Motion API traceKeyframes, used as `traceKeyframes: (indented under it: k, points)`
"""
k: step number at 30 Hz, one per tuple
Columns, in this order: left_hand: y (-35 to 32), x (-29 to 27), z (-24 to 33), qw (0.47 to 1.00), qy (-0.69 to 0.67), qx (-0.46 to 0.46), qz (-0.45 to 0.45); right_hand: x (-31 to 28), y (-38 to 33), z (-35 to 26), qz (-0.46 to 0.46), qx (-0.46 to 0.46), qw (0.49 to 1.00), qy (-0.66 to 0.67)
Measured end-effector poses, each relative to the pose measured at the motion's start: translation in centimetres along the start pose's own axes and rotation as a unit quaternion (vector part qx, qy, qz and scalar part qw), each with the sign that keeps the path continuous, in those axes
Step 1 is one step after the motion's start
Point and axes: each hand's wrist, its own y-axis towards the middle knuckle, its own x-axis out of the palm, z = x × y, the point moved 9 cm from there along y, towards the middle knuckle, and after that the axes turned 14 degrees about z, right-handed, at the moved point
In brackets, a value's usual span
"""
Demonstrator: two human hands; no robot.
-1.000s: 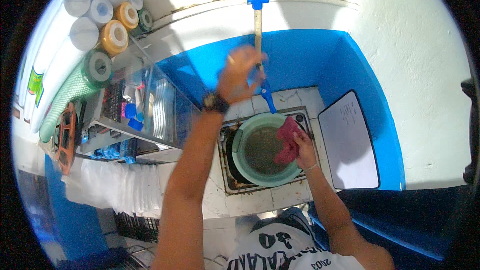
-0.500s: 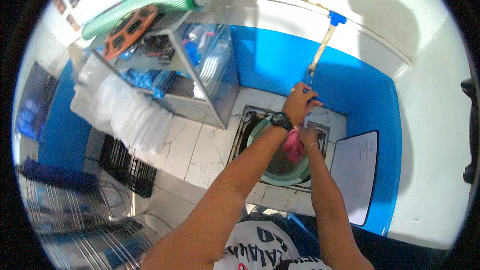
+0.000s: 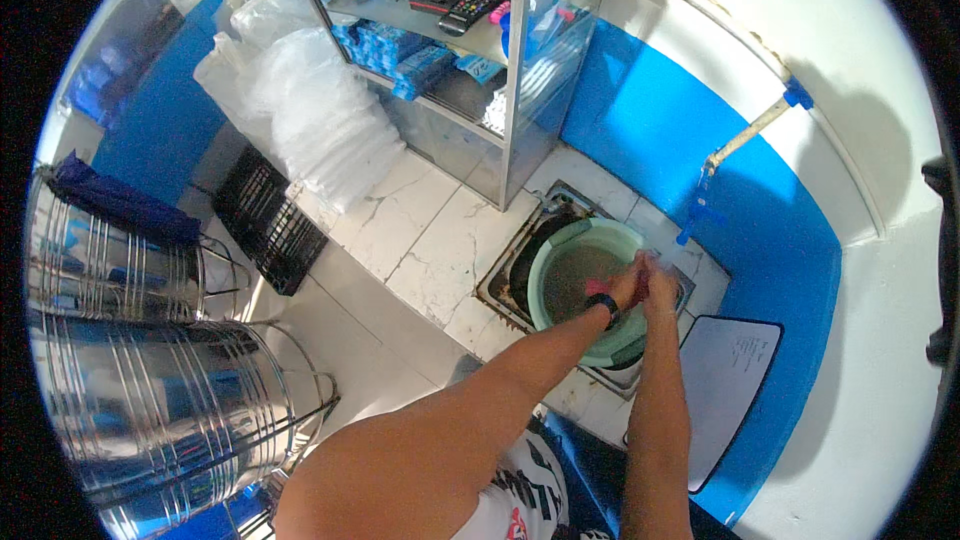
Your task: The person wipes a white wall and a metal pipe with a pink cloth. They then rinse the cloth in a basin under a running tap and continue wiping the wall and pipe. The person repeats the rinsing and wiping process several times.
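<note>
My left hand (image 3: 626, 289), with a black watch on its wrist, and my right hand (image 3: 659, 283) are closed together over the right side of a pale green basin (image 3: 540, 290). Between them they grip a pinkish-red cloth (image 3: 597, 287), mostly hidden by the fingers. Motion smears the fingertips. Murky water (image 3: 578, 272) lies in the basin, which sits in a metal-rimmed sink (image 3: 497, 290) in the tiled counter. Beyond my hands, a blue-handled tap (image 3: 700, 215) hangs from a pale pipe on the wall.
A glass-and-metal cabinet (image 3: 513, 90) with packets and a remote stands behind the sink. Stacked clear plastic bags (image 3: 325, 120) and a black crate (image 3: 268, 220) are left. Large shiny metal containers (image 3: 170, 400) fill the lower left. A whiteboard (image 3: 725, 380) leans at right.
My left hand has left the tap and come down beside my right hand at the cloth over the basin. The view has shifted, showing more of the metal containers.
</note>
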Motion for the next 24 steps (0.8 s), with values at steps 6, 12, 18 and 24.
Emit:
traceKeyframes:
  k: [6, 12, 18, 24]
  points:
    - [2.6, 2.9, -7.5, 0.968, -0.064, -0.166, -0.179, -3.2, -4.7, -1.8, -0.125, 0.132, 0.976, 0.119]
    - [3.7, -0.1, -5.9, 0.997, -0.032, 0.025, -0.072, -5.9, -3.5, 0.2, -0.082, 0.130, 0.986, 0.069]
    - [5.0, -0.7, -11.5, 0.984, -0.054, -0.114, -0.129, -1.2, -4.4, 0.3, 0.009, 0.103, 0.978, 0.180]
    - [4.1, -3.7, -8.9, 0.985, 0.150, 0.064, 0.056, -2.5, -2.6, 0.2, 0.093, -0.113, 0.917, -0.372]
